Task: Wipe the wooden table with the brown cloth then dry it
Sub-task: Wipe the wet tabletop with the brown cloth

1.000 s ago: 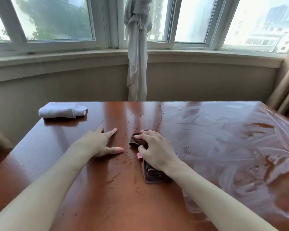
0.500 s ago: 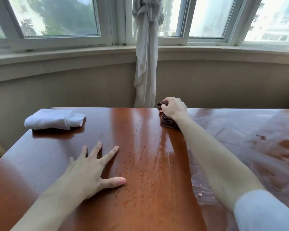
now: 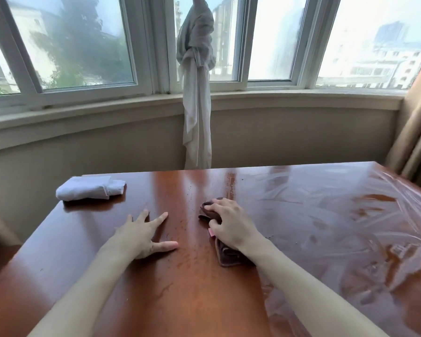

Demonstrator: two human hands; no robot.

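Fingers (image 3: 213, 207) of my right hand (image 3: 231, 226) are curled over the brown cloth (image 3: 226, 255) and press it down on the wooden table (image 3: 192, 300). My thumb lies along the near-left side of the cloth, beside a small pink tag. The cloth is folded into a thick strip; one end shows past my fingertips and the other end shows under my wrist. It lies near the middle of the table.

My left hand (image 3: 141, 235) is flat on the table, just to the left of the brown cloth and not touching it. Its fingers are straight and spread apart, the thumb points toward the cloth, and this hand holds nothing.

To the right of the brown cloth the table surface is covered with wet, whitish swirl marks. Between my two hands, and toward me, the wood has small drops and a few dark crumbs.

A folded white cloth (image 3: 90, 189) lies at the far-left corner of the table, well apart from the brown cloth. Behind the table, beyond the brown cloth, a knotted pale curtain (image 3: 196, 93) hangs in front of the window (image 3: 66, 45). I see no container on the table.
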